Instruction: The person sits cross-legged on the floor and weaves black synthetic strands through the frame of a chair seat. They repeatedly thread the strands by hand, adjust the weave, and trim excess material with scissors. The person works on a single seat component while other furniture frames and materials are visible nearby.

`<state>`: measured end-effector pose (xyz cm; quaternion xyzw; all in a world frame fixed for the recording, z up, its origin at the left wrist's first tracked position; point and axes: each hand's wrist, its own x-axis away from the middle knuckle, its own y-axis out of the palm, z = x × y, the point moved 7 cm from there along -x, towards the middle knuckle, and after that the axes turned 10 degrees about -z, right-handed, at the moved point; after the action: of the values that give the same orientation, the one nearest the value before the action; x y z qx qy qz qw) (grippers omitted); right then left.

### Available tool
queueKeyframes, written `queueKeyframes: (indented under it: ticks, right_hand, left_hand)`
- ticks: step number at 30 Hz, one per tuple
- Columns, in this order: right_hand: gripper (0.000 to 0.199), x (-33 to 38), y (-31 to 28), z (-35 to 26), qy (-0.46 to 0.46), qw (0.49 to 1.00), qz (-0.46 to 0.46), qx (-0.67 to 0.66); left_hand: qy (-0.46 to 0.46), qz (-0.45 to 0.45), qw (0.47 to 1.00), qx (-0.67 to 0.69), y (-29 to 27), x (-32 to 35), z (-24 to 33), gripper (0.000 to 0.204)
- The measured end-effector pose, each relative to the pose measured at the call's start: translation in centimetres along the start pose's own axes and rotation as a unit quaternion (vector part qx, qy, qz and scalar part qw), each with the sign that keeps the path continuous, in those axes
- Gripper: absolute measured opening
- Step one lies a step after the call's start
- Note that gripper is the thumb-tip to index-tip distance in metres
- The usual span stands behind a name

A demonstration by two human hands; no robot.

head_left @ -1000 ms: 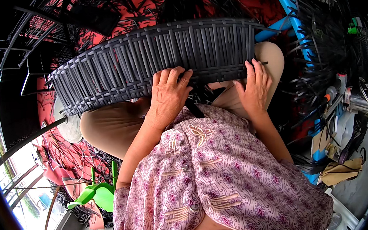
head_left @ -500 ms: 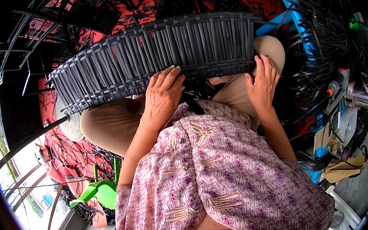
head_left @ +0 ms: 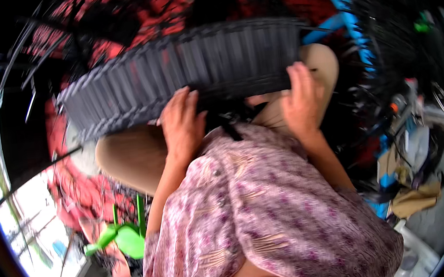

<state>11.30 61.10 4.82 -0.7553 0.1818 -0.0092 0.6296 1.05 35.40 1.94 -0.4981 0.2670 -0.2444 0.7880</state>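
Observation:
A dark grey woven panel (head_left: 214, 59), long and slightly curved, lies across my bent knees. Narrow strips run between its braided long edges. My left hand (head_left: 182, 122) rests over the near edge around the middle, with fingers stretched onto the weave and the thumb apart. At the panel's right near corner is my right hand (head_left: 303, 101), its fingers extended and its thumb apart from them. Motion blurs both hands, and their undersides are hidden. Neither hand visibly holds a separate strip.
Dark loose strips lie in heaps around a red floor covering (head_left: 85, 189). Blue bars (head_left: 352, 24) stand beyond my right knee. A bright green plastic object (head_left: 127, 241) is at lower left. Brown folded material (head_left: 415, 200) and a metal cylinder (head_left: 439, 115) sit on the right.
Both hands have slid a little leftward along the panel's near edge. The panel itself has shifted only slightly, and the view is now blurred.

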Motion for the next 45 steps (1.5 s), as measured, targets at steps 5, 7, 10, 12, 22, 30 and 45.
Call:
queueKeyframes:
  ticks: [5, 7, 10, 12, 22, 30, 45]
  right_hand:
    - [0.053, 0.1, 3.5, -3.6, -0.117, 0.988, -0.084, -0.049]
    - [0.05, 0.1, 3.0, -3.0, -0.12, 0.98, -0.11, -0.113]
    - [0.037, -1.2, -1.1, 0.8, -0.058, 0.985, 0.002, -0.16]
    - [0.024, -2.2, -4.1, 5.2, 0.006, 0.985, 0.078, -0.155]
    - [0.015, 0.6, -15.3, 33.0, 0.244, 0.953, 0.171, -0.046]
    - [0.032, -0.3, -11.2, 29.9, 0.143, 0.98, -0.091, 0.105]
    - [0.023, -0.3, -11.1, 29.0, 0.111, 0.982, -0.073, 0.136]
  left_hand:
    - [-0.072, 0.004, 0.993, -0.09, 0.8, 1.2, -2.0, 0.059]
    - [-0.056, 0.004, 0.994, -0.089, 1.0, 1.0, -2.1, 0.059]
    - [-0.046, 0.016, 0.995, -0.084, 1.3, 0.6, -1.9, 0.058]
    - [-0.057, 0.02, 0.995, -0.085, 1.2, 0.8, -1.7, 0.059]
    - [-0.059, 0.032, 0.994, -0.087, 1.9, 1.3, -2.1, 0.06]
    - [-0.071, 0.026, 0.993, -0.088, 2.0, 1.3, -2.0, 0.061]
    - [-0.075, 0.035, 0.993, -0.08, 1.9, 1.5, -1.9, 0.059]
